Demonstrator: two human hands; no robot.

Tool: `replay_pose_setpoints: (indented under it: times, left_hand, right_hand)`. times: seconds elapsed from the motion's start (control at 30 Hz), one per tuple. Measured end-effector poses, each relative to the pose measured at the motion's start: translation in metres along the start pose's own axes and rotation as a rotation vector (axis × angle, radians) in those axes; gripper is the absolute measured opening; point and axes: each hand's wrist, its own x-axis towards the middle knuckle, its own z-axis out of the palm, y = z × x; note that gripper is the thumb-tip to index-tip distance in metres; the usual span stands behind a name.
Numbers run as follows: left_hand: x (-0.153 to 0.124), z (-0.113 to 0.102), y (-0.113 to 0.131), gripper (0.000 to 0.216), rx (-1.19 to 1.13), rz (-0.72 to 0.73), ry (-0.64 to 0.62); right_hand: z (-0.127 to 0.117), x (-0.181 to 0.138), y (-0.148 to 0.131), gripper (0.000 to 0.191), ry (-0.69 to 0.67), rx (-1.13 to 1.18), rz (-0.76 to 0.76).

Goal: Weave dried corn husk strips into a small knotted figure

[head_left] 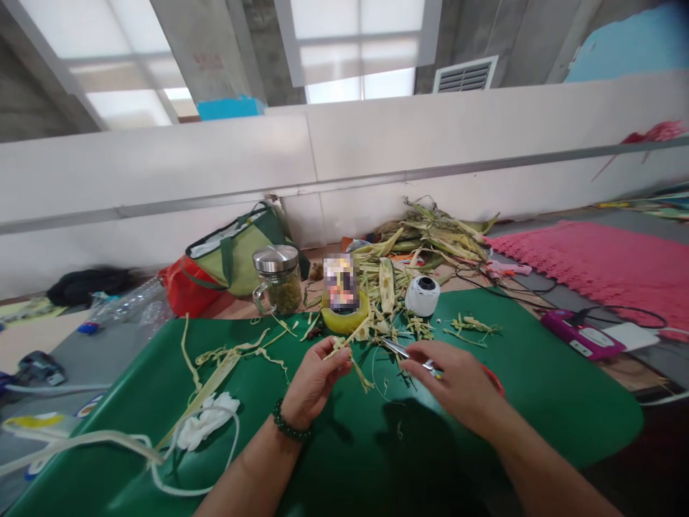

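My left hand (317,380), with a dark bead bracelet at its wrist, pinches a small knotted bundle of pale husk strips (342,347); loose ends stick up and hang below the fingers. To its right, my right hand (452,380) is closed over a pair of scissors (397,349). Their blades point left toward the bundle, and a bit of red handle shows past the hand; the fingers hide the rest. A thin thread (380,380) curls on the green mat (560,402) between the hands. Husk scraps (420,327) lie just beyond them.
Behind the hands stand a yellow tape roll (352,321) with a blurred screen above it, a white thread spool (423,297) and a lidded glass jar (284,287). Dried husks (430,230) are heaped behind. At left lie crumpled tissue (209,420) and a white cable (108,438); right, a purple power strip (581,334).
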Motion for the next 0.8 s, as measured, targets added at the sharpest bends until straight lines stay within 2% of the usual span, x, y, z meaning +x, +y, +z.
replay_pose_setpoints:
  times: [0.07,0.2,0.4,0.53,0.67,0.8]
  left_hand:
    - [0.000,0.001,-0.003,0.043,0.035,0.014,-0.044]
    - [-0.002,0.000,-0.007,0.043,0.092,0.057,-0.114]
    - [-0.004,-0.001,-0.008,0.041,0.092,-0.005,-0.153]
    - [-0.005,-0.001,-0.009,0.039,0.086,-0.003,-0.169]
    - [-0.006,0.000,-0.006,0.037,0.243,0.100,-0.151]
    - [-0.007,0.000,-0.003,0.032,0.405,0.262,-0.053]
  right_hand:
    - [0.019,0.007,-0.021,0.026,0.007,0.238,-0.064]
    - [0.052,0.020,-0.040,0.019,0.040,0.472,-0.107]
    - [0.058,0.020,-0.033,0.020,0.183,0.473,-0.311]
    - [0.059,0.019,-0.032,0.021,0.221,0.435,-0.458]
    - [0.063,0.020,-0.034,0.021,0.183,0.459,-0.370]
    - [0.063,0.021,-0.036,0.018,0.127,0.548,-0.197]
